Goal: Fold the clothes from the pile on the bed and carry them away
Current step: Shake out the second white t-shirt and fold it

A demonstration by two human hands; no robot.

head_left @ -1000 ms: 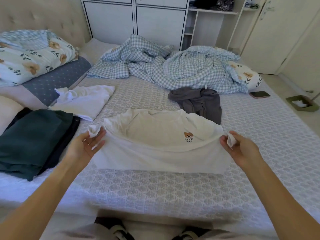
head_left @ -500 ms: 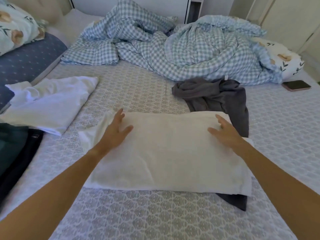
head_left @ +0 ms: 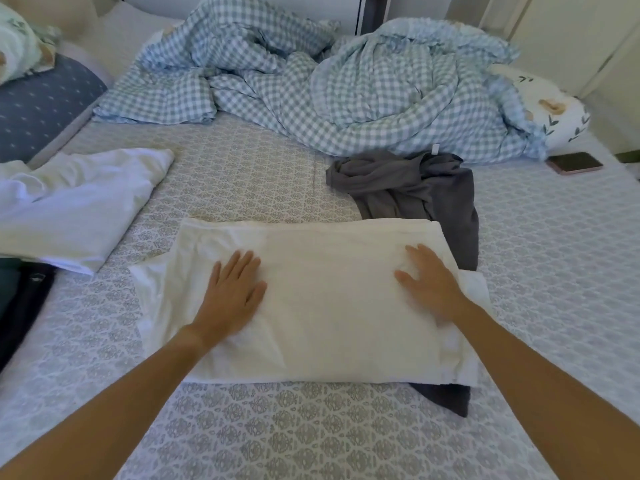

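A cream T-shirt [head_left: 329, 299] lies folded in half, face down, across the patterned bed sheet [head_left: 277, 434]. My left hand [head_left: 232, 292] presses flat on its left part with fingers straight. My right hand [head_left: 429, 282] lies flat on its right part, fingers spread. A crumpled grey garment [head_left: 415, 192] sits just behind the shirt, partly under its right edge. A folded white garment [head_left: 76, 209] lies to the left. Dark folded clothes [head_left: 17, 306] show at the far left edge.
A rumpled blue checked duvet [head_left: 329, 88] fills the back of the bed. A phone [head_left: 575, 162] lies at the right beside a floral pillow [head_left: 554, 109]. A blue dotted pillow [head_left: 38, 105] is at the back left.
One second ago I held the shirt up by its shoulders. It now lies folded on the bed, and both hands have slid toward me over it, pressing it flat.
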